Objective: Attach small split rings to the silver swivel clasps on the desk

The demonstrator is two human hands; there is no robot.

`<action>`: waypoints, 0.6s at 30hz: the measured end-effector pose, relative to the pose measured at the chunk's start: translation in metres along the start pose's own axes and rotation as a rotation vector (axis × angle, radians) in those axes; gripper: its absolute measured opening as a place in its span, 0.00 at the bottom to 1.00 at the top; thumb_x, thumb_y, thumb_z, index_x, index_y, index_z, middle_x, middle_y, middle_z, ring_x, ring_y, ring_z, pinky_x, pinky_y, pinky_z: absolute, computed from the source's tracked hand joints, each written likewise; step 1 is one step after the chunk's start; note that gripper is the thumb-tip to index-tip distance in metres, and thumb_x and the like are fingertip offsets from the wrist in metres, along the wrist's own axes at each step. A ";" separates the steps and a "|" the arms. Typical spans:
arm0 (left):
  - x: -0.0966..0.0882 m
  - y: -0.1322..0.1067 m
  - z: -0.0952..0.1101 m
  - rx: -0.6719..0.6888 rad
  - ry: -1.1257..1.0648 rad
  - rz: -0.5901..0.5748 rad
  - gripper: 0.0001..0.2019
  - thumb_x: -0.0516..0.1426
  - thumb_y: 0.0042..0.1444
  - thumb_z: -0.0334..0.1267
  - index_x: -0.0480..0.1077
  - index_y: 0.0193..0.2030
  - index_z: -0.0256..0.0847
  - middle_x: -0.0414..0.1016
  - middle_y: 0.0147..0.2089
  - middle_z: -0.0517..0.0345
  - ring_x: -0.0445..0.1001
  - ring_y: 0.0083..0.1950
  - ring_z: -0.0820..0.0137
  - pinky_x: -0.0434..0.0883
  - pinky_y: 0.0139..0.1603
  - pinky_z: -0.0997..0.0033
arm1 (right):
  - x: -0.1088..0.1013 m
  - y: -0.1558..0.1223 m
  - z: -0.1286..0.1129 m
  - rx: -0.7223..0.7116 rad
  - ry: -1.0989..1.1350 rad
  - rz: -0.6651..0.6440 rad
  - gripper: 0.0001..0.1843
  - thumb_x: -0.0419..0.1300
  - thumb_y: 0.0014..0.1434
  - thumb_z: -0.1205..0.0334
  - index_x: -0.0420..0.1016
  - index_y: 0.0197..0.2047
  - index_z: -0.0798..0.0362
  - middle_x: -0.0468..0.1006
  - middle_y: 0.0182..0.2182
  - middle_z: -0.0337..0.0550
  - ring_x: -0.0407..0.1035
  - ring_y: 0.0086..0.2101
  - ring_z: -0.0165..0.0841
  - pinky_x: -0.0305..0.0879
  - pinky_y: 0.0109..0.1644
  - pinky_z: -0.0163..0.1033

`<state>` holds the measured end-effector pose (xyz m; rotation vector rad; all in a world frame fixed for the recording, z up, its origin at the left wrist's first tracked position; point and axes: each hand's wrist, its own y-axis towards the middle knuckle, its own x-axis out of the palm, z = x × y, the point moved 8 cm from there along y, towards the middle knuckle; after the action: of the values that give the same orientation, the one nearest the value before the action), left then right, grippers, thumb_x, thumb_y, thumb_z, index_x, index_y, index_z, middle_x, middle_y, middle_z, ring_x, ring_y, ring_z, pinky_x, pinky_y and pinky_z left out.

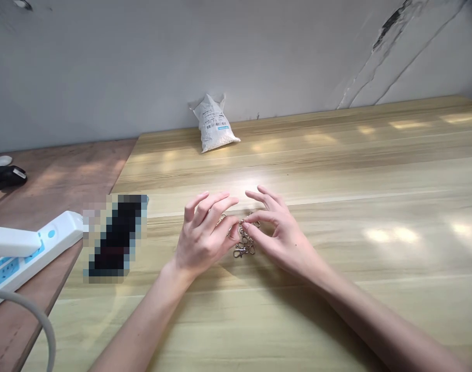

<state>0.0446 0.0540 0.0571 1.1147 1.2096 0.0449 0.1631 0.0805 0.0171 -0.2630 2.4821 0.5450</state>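
Observation:
Several small silvery swivel clasps (241,252) lie in a loose pile on the wooden table, between and partly under my hands. My left hand (204,232) has thumb and index finger pinched at the pile's left side, with a bit of shiny metal showing at the tips; the other fingers are raised. From the right, my right hand (278,227) pinches a small metal clasp between thumb and index finger, its remaining fingers stretched out. The two pinches nearly meet over the pile. Fingers hide part of the clasps.
A white plastic parcel bag (216,126) with a printed label leans near the grey wall. Left of my hands lies a pixelated dark phone-like object (117,235). A white power strip (45,243) and grey cable (37,315) occupy the lower brown surface at left.

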 end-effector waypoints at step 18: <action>0.026 -0.023 -0.064 -0.190 -0.186 -0.321 0.05 0.57 0.52 0.28 0.70 0.31 0.42 0.74 0.49 0.52 0.68 0.59 0.57 0.67 0.56 0.55 | 0.009 0.006 0.012 -0.193 -0.255 -0.079 0.08 0.54 0.65 0.64 0.74 0.43 0.50 0.76 0.48 0.49 0.63 0.57 0.44 0.62 0.57 0.54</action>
<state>-0.0045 0.0988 0.0278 0.7341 1.1771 -0.1823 0.1598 0.0906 0.0052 -0.3430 2.1672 0.7380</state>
